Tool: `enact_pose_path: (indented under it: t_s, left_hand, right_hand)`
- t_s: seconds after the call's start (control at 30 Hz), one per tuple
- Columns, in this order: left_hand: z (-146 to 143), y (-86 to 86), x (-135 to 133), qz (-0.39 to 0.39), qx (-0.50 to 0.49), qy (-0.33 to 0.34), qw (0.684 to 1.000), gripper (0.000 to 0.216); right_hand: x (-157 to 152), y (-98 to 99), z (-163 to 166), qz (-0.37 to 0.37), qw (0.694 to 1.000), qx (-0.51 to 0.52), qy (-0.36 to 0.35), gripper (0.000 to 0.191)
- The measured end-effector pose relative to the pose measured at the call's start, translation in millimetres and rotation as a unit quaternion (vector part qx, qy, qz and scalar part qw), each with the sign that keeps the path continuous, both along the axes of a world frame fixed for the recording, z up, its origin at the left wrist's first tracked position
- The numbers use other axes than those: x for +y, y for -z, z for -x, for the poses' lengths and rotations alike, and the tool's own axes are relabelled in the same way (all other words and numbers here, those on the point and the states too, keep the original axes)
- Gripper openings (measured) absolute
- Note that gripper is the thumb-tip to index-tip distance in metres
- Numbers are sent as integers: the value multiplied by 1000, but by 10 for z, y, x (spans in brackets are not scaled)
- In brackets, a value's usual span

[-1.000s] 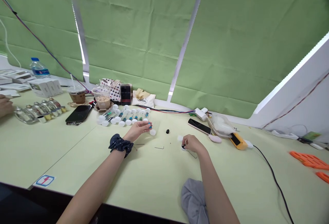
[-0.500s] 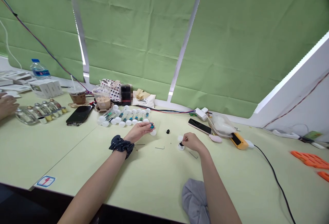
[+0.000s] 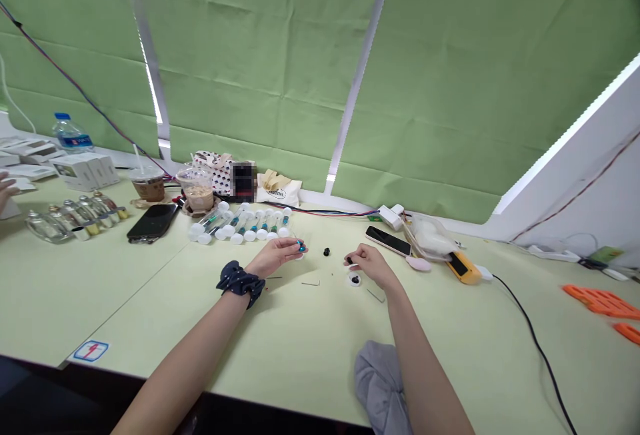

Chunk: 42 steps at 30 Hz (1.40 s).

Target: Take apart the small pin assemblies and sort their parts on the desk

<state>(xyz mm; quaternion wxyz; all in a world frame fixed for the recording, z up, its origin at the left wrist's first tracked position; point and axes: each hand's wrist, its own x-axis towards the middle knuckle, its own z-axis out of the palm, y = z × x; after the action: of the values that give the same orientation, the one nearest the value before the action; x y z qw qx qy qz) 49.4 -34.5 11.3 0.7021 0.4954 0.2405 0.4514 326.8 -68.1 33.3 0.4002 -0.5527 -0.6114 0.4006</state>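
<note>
My left hand (image 3: 277, 254), with a dark scrunchie (image 3: 240, 282) on the wrist, is raised a little off the pale green table (image 3: 150, 302) and pinches a small blue part (image 3: 301, 246). My right hand (image 3: 369, 264) is closed in a pinch on a tiny black piece (image 3: 349, 260). Just below it lies a white cap (image 3: 355, 280) with something black in it. A small black knob (image 3: 327, 252) sits on the table between the hands. A row of clear tubes with white caps (image 3: 240, 225) lies behind my left hand.
Thin metal pins (image 3: 310, 282) lie near the hands. Two phones (image 3: 151, 222) (image 3: 389, 242), drink cups (image 3: 197, 190), small glass bottles (image 3: 75, 216), a yellow device (image 3: 463, 267) with a black cable, orange pieces (image 3: 600, 302) and a grey cloth (image 3: 383, 388) are about. Another person's hand (image 3: 6, 188) shows at far left.
My right hand has lifted off the white cap and moved up and left with a black piece. My left hand has shifted slightly right, raising the blue part.
</note>
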Motion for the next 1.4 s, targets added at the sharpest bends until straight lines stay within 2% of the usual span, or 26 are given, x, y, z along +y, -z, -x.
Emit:
enact_pose_path:
  t_s: [0.07, 0.23, 0.43, 0.73, 1.0, 1.23, 1.4]
  left_hand:
    - [-49, 0, -33, -1, -2, 7, 1000, 30]
    - [-210, 3, -147, -3, -10, 12, 1000, 30]
    - [-348, 51, -216, -8, -19, -12, 1000, 32]
    - [-372, 112, -195, -35, 18, -59, 997, 38]
    - [-377, 89, -203, -66, 25, -72, 995, 36]
    - [-373, 48, -209, -104, 47, -80, 990, 35]
    - [-380, 20, -212, -119, 62, -114, 984, 35]
  right_hand:
    - [-41, -35, 121, 8, 997, 65, -43, 17]
    - [-105, -8, 463, -22, 986, 116, -121, 28]
    - [-69, 140, 649, -30, 987, 146, -64, 30]
    - [-98, 161, 698, -26, 979, 173, -102, 31]
    - [-64, 218, 721, -47, 972, 222, -64, 33]
    - [-75, 223, 760, -30, 962, 271, -23, 36]
    - [-65, 239, 760, -3, 954, 297, -39, 40]
